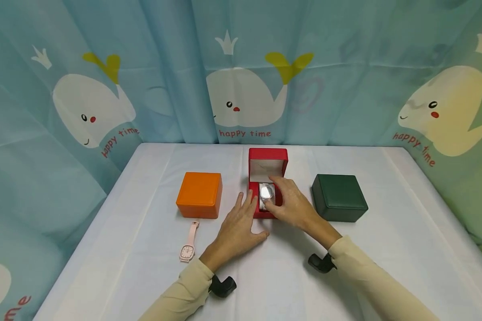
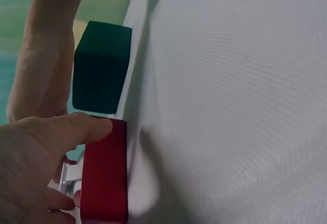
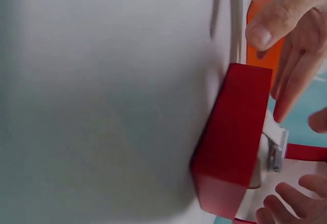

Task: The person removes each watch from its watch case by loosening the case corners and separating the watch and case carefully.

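Observation:
A silver wristwatch (image 1: 266, 192) sits in the opened red watch box (image 1: 268, 154), around a pale cushion. My right hand (image 1: 293, 203) is over it from the right, index finger near the watch's far end and thumb near its lower end. In the right wrist view, the right fingers (image 3: 301, 198) are spread apart beside the watch (image 3: 276, 155). My left hand (image 1: 237, 229) has its fingertips at the box's left edge, thumb stretched out toward the front. In the left wrist view, the left thumb (image 2: 99, 129) overlaps a corner of the box (image 2: 107, 178).
An orange box (image 1: 199, 195), closed, stands to the left, with a pink wristwatch (image 1: 187, 250) lying in front of it. To the right is a closed dark green box (image 1: 340, 197). A whale-printed curtain (image 1: 164, 89) hangs behind the white-covered table (image 1: 144, 267).

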Motion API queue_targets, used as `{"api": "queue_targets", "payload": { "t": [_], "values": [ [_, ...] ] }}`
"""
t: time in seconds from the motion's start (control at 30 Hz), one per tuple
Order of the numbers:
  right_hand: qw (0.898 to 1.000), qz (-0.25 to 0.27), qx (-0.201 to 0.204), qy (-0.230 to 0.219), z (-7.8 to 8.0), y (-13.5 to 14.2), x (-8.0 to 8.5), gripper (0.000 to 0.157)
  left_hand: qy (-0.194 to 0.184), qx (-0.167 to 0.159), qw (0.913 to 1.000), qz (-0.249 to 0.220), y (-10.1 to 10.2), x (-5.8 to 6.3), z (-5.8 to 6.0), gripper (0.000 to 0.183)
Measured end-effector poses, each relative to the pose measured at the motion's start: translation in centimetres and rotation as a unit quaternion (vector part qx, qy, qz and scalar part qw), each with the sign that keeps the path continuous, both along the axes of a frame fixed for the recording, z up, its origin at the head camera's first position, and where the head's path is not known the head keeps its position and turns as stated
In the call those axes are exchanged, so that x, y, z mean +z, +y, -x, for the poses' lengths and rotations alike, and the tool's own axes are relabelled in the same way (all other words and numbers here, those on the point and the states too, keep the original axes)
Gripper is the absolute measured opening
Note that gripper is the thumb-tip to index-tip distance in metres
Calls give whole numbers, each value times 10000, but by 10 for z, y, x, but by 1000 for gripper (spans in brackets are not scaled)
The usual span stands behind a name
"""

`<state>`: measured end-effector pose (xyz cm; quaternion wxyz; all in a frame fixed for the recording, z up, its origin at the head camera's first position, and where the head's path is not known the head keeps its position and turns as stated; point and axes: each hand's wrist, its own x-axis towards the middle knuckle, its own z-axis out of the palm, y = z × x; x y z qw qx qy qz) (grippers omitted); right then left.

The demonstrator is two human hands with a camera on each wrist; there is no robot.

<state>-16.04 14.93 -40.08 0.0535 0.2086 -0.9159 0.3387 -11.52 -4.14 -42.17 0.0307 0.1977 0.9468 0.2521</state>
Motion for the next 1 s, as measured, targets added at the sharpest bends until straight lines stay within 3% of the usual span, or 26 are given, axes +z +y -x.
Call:
{"api": "queue_targets", "payload": {
  "t": [0.23, 0.5, 0.77, 1.0],
  "values": [
    [9982, -100, 523, -293, 7, 3, -9, 70, 6, -22, 9999, 156, -2, -1, -1, 89],
    [9957, 42, 605, -703, 15, 6, -13, 85, -34, -59, 9997, 236, -4, -2, -1, 84],
    [9956, 201, 666, -621, 17, 7, -13, 92, -12, -16, 9998, 209, -3, -1, 1, 80],
    [9955, 382, 862, -61, 18, 8, -15, 85, -41, 40, 9999, 109, -4, -2, 0, 78]
  ]
}}
